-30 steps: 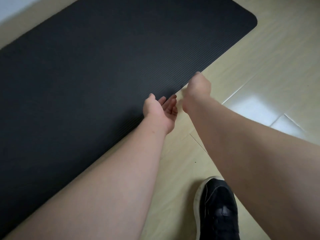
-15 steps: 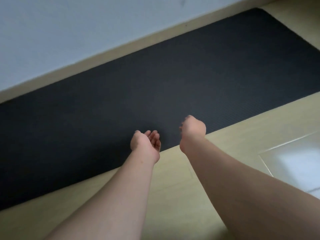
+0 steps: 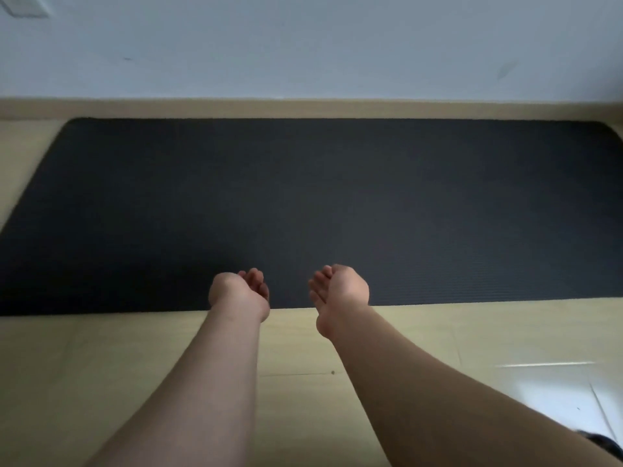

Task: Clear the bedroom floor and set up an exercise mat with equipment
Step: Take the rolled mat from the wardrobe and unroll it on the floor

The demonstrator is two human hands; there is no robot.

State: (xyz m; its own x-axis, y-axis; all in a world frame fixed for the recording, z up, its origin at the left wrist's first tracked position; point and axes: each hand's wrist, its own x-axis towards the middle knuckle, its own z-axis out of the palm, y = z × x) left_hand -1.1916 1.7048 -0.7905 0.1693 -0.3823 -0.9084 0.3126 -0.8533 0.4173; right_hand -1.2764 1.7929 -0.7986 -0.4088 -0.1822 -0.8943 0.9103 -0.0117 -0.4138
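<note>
The black exercise mat (image 3: 320, 203) lies unrolled flat on the pale wood floor (image 3: 101, 372), its far edge along the skirting board (image 3: 303, 109) at twelve o'clock; the left hand (image 3: 241, 293) and right hand (image 3: 338, 288) hover over its near edge, palms up, fingers loosely curled, holding nothing.

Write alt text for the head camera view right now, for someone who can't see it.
A dark exercise mat lies unrolled flat on the pale wood floor along the wall. The left hand and right hand, both open and empty, reach over its near edge.
</note>
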